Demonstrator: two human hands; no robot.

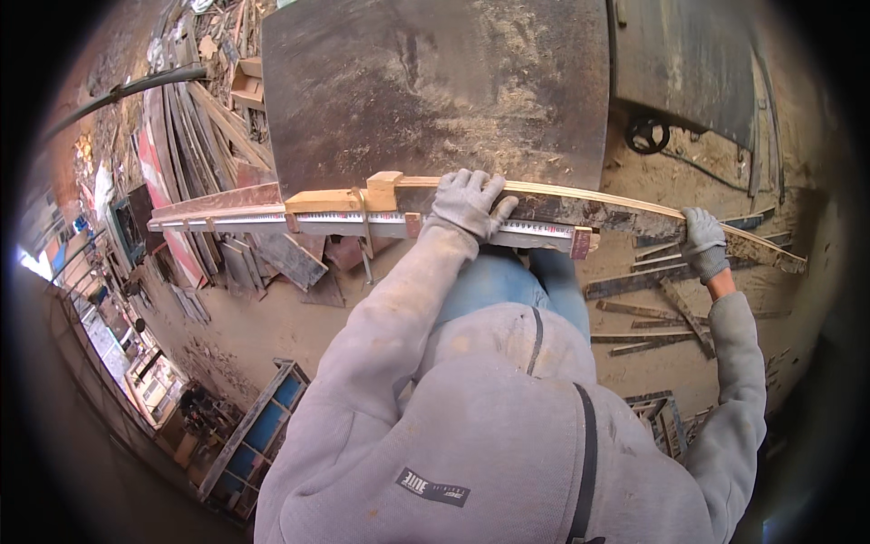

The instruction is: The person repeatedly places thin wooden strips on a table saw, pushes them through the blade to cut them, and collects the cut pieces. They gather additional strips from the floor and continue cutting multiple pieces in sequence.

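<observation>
A long, narrow wooden board (pixel 598 207) with a pale edge and a dark, stained face runs from the middle of the head view out to the right. My left hand (pixel 467 204), in a grey glove, grips it near its left end, fingers over the top edge and thumb on the near side. Further right, my right hand (pixel 705 243), gloved too, is closed round the same board. Just left of the board's end sits a light wooden block (pixel 384 190), by a yellowish wood piece (pixel 323 200). Below them lies a rail with a measuring scale (pixel 349 218).
Beyond the rail stands a dark metal worktable (pixel 435 91) dusted with sawdust. A black handwheel (pixel 646 135) hangs under the machine at the right. Planks (pixel 195 136) are heaped at the left, and loose strips (pixel 662 317) lie on the floor at the right. A blue-panelled frame (pixel 258 435) stands lower left.
</observation>
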